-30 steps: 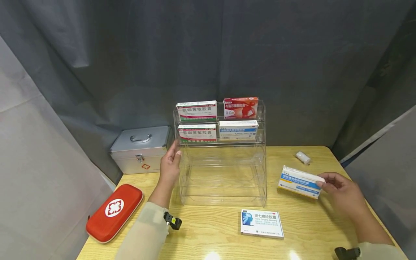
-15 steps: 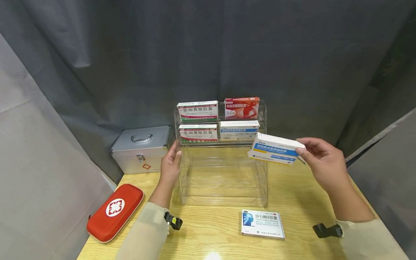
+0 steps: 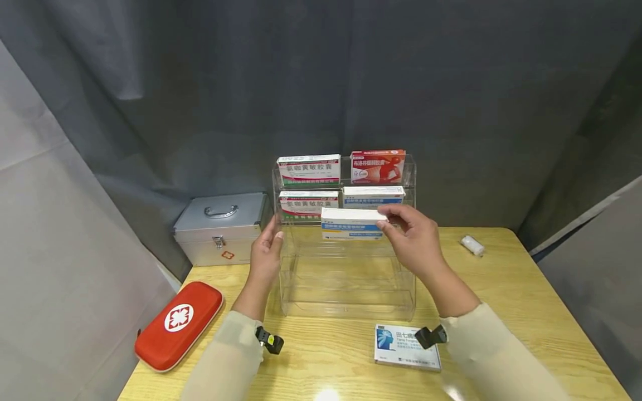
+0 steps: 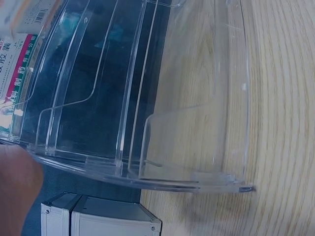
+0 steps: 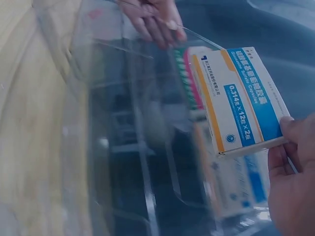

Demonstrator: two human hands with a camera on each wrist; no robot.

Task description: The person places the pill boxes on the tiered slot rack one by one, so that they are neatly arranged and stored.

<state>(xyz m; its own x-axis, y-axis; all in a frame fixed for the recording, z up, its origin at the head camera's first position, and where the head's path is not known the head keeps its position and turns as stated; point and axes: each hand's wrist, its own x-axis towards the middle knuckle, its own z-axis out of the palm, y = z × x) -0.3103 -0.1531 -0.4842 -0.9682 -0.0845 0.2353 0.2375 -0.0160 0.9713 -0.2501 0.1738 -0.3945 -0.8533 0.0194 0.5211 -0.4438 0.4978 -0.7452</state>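
A clear acrylic display rack (image 3: 346,306) with stepped tiers stands on the table. My left hand (image 3: 266,253) holds its left side edge; in the left wrist view part of that hand (image 4: 17,189) shows at the rack's edge. My right hand (image 3: 413,236) pinches the right end of a white, blue and yellow medicine box (image 3: 351,224), held in front of the upper tiers. The right wrist view shows the box (image 5: 241,101) tilted, thumb on its face. Behind it sit a similar blue-white box (image 3: 373,196), two green-red-white boxes (image 3: 309,170) and a red box (image 3: 378,167).
A flat white medicine box (image 3: 401,348) lies in front of the rack, partly under the right wrist's camera. Left are a silver first-aid case (image 3: 220,228) and a red zip case (image 3: 179,326). A small white roll (image 3: 472,245) lies at the right. Dark curtain hangs behind.
My right hand has carried the blue-white medicine box up and left, from above the right side of the table to the front of the rack. My left hand stays on the rack's side.
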